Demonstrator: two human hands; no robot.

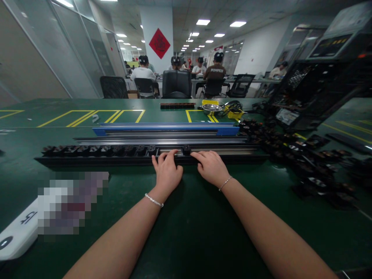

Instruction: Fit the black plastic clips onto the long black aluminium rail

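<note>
A long black tray-like rail (87, 162) lies across the table in front of me. Small black parts (117, 150) stand in a row along its left half, and one more black part (186, 150) sits apart near the middle. My left hand (168, 173) rests on the rail's near edge, fingers spread, between the row and that single part. From the right, my right hand (213, 166) reaches in with its index finger stretched out to the single part's right side; its other fingers are loosely bent. Whether the left fingertips touch a part is unclear.
Behind the rail lie a grey metal bar (162, 141) and a blue-ended bar (100, 131). Many black parts are heaped (308, 162) at right, below a dark machine casing (305, 89). A metal bowl (211, 108) stands farther back. A white object (21, 228) lies front left. People sit beyond.
</note>
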